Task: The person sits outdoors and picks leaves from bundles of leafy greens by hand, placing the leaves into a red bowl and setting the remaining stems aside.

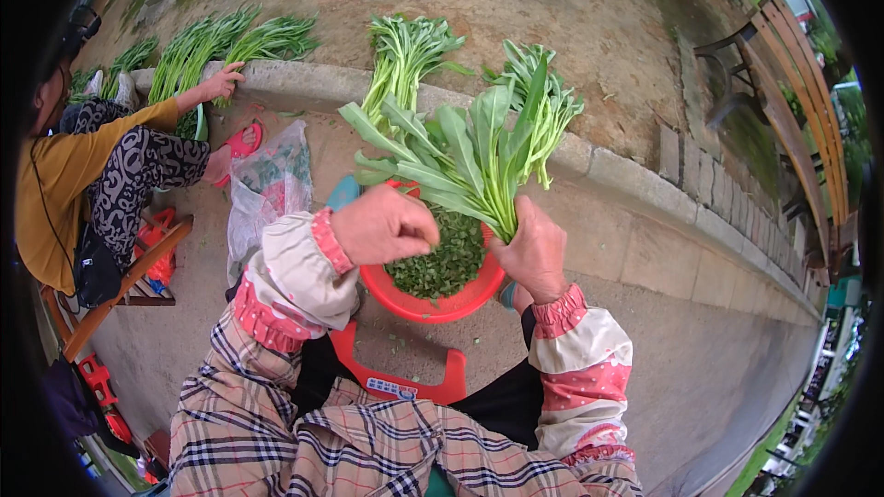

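A bunch of long-stemmed leafy greens [483, 166] is gripped at its stem end by my right hand [535, 248], its leaves fanning up and to the left. My left hand [383, 224] hovers over the left side of a red plastic basin [431, 310]. Its fingers are curled together, slightly blurred, and I see nothing in them. Inside the basin lies a heap of chopped green leaves [442, 266]. The basin's far side is hidden behind the bunch and my left hand.
Two more bundles of greens [411, 48] [545, 103] rest on the stone kerb [621, 179]. At left, a seated person [90, 172] reaches to other greens [207, 48]. A clear plastic bag [269, 186] lies between us. A red plastic stool [449, 379] is before me; a wooden bench [794, 103] stands right.
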### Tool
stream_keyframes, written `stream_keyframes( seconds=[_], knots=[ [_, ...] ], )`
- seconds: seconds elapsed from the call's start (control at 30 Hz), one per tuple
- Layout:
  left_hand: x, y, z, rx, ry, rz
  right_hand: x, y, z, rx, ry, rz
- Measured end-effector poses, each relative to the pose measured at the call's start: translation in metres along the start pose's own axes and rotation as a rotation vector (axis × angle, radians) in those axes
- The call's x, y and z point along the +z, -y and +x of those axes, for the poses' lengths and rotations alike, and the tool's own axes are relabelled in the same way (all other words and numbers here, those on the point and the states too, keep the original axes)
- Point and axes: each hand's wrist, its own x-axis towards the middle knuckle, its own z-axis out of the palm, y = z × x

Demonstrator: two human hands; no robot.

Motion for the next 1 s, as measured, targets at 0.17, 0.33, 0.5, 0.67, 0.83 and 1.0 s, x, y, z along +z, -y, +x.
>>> stream_keyframes(
  seconds=[0.17, 0.33, 0.5, 0.67, 0.83, 1.0],
  knots=[
    [0.003, -0.001, 0.001, 0.014, 0.281, -0.114, 0.003, 0.0, 0.003, -0.051, -0.018, 0.011],
    [-0.019, -0.012, -0.001, -0.125, -0.045, -0.38, -0.001, 0.001, 0.001, -0.039, 0.003, -0.046],
    [-0.01, -0.011, 0.006, -0.3, -0.415, -0.486, 0.003, 0.002, 0.003, -0.057, 0.021, -0.072],
    [0.012, -0.01, 0.024, -0.384, -0.474, -0.5, 0.007, 0.002, 0.003, -0.079, 0.044, -0.073],
    [0.026, -0.005, 0.035, -0.363, -0.542, -0.582, 0.007, -0.002, 0.004, -0.078, 0.078, -0.085],
    [0.032, 0.003, 0.035, -0.303, -0.551, -0.757, 0.006, -0.005, 0.004, -0.062, 0.08, -0.099]
  ],
)
